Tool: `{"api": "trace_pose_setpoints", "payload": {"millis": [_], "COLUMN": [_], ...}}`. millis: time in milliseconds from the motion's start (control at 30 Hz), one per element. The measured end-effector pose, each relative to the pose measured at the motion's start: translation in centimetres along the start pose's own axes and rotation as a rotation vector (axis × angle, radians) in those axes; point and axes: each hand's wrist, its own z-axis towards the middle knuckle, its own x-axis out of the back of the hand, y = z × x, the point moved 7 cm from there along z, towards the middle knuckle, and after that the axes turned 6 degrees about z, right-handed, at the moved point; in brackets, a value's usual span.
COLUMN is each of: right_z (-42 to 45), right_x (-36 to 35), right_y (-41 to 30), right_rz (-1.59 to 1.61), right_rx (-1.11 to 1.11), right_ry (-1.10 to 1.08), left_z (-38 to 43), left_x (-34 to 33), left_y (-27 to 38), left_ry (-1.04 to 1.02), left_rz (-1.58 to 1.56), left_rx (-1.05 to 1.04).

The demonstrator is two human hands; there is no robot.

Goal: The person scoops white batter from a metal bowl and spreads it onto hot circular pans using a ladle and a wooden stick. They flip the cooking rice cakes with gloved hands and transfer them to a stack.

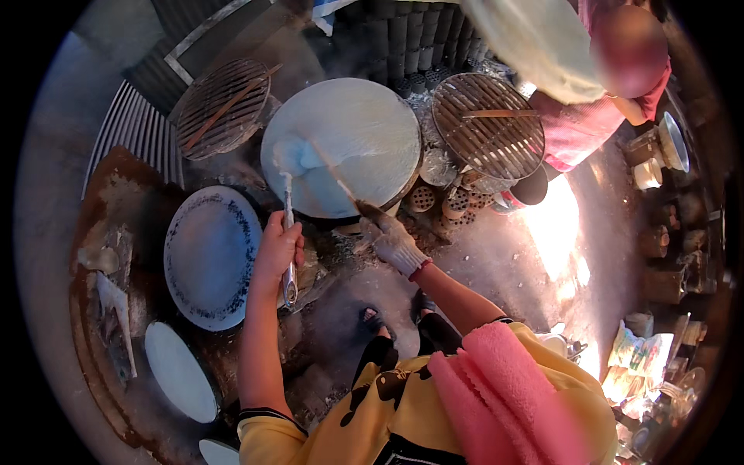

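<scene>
My left hand (280, 244) is closed round the metal handle of a ladle (289, 203), whose far end rests on the left part of a big round griddle (372, 133) coated with pale batter. In a knitted glove, my right hand (388, 237) grips a dark-handled tool (372, 210); a thin stick or blade runs from it across the griddle's surface. Steam blurs the ladle's bowl and the tool's far end. Left of my left hand is a round pale pan or lid (213, 258) with a black speckled rim.
Round slatted racks, each with a wooden stick, stand left (224, 110) and right (488, 128) of the griddle. Perforated coal briquettes (422, 199) lie beside it, more are stacked behind. A co-worker in red (581, 125) at the upper right holds a large pale round thing (537, 46).
</scene>
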Motion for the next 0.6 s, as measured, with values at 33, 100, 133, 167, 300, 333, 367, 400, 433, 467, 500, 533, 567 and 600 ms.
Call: {"api": "trace_pose_setpoints", "payload": {"millis": [33,100,133,167,300,333,367,400,433,467,500,533,567,600], "right_z": [-0.2,-1.5,-2.9,-3.3,-3.4,-2.9,-2.7,-2.6,-2.5,-2.0,-1.4,-1.2,-1.3,-1.9], "right_x": [-0.2,-0.3,0.4,-0.7,-3.5,-2.6,-1.6,-1.1,-0.8,0.5,1.9,2.4,2.0,0.5], "right_y": [1.7,3.8,2.2,2.5,-0.5,-2.6,-4.1,-5.6,-6.6,-6.3,-5.8,-4.7,-3.8,-1.3], "right_rz": [0.273,0.433,0.325,0.253,-0.156,-0.114,-0.019,0.069,0.15,0.187,-0.042,-0.243,-0.408,-0.548], "right_rx": [-0.097,-0.334,-0.479,-0.417,-0.275,-0.27,-0.324,-0.379,-0.442,-0.427,-0.299,-0.168,-0.033,-0.161], "right_ry": [0.069,0.13,0.138,0.087,-0.151,-0.178,-0.2,-0.238,-0.285,-0.192,-0.132,-0.082,-0.036,-0.132], "left_z": [-0.4,-1.0,-1.6,-2.3,0.0,0.5,0.4,0.6,0.3,-0.9,-2.5,-2.9,-3.8,-3.9], "left_x": [0.2,0.2,0.0,0.1,-3.1,-4.3,-3.7,-2.3,-0.5,0.2,0.5,0.0,-0.4,-0.8], "left_y": [-0.3,-0.8,-1.0,-2.3,-4.7,-4.8,-4.4,-4.1,-3.6,-2.4,-1.9,-2.3,-1.6,-1.4], "left_ry": [-0.001,-0.017,-0.021,0.019,-0.028,-0.048,-0.046,-0.291,-0.554,-0.673,-0.787,-0.747,-0.775,-0.824], "left_rz": [-0.006,-0.012,-0.026,-0.091,-0.388,-0.523,-0.711,-1.092,-1.465,-1.484,-1.49,-1.409,-1.392,-1.454], "left_rx": [0.01,0.022,0.002,0.011,0.01,0.019,0.005,0.007,-0.011,-0.104,-0.202,-0.296,-0.37,-0.359]}}
